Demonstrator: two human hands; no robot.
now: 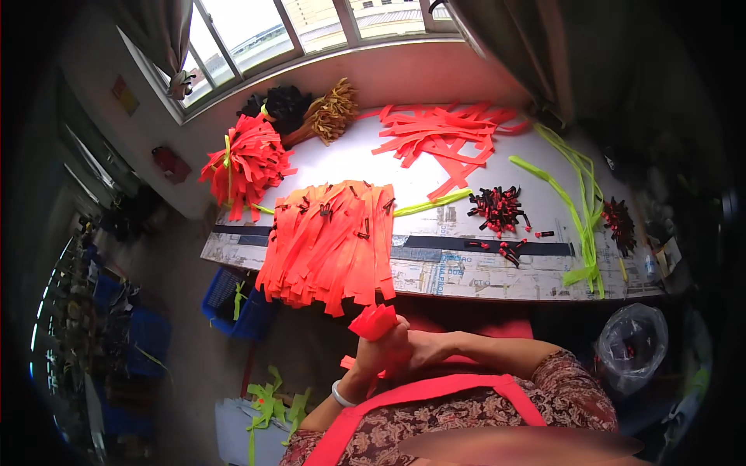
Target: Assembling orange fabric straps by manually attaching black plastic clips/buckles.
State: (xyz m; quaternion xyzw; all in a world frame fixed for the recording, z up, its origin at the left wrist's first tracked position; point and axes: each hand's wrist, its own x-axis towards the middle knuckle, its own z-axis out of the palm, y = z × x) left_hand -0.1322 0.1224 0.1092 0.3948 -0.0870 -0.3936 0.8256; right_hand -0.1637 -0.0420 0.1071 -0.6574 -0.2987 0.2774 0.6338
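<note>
A red strip bundle (374,322) is gripped in the closed left hand (381,356), in front of the worktable (334,165).
The right hand (425,348) is set alongside, its grip impossible to tell; the bundle is judged light, soft and limp, best clasped around its middle.

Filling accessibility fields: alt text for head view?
A bare left hand grips a bunch of red strips near a table, right hand close beside it. The table holds a pile of orange-red strips, loose red strips and black-and-red pieces.
</note>
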